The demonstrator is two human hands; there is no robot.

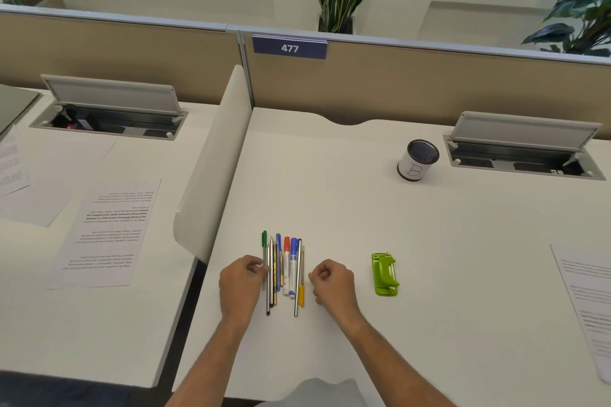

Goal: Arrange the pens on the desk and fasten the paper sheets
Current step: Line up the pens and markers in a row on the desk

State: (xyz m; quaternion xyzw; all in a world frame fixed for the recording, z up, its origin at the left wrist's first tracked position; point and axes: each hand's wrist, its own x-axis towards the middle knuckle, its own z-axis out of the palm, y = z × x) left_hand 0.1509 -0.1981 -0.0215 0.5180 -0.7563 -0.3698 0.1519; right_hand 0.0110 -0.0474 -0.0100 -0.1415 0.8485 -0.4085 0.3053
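Note:
Several pens and pencils point(285, 269) lie side by side in a tight row on the white desk point(330, 201), pointing away from me. My left hand point(243, 284) rests against the row's left side, fingers curled and touching the green pen point(264, 243). My right hand point(332, 281) sits just right of the row, loosely curled, holding nothing. A green stapler-like tool point(385, 273) lies to the right of my right hand. Printed paper sheets point(588, 304) lie at the desk's right edge.
A white pen cup point(417, 160) marked "B" stands at the back right beside an open cable hatch point(525, 150). A white divider point(215, 168) separates the neighbouring desk on the left, where more printed sheets point(109, 235) lie. A beige partition point(429, 82) closes the back.

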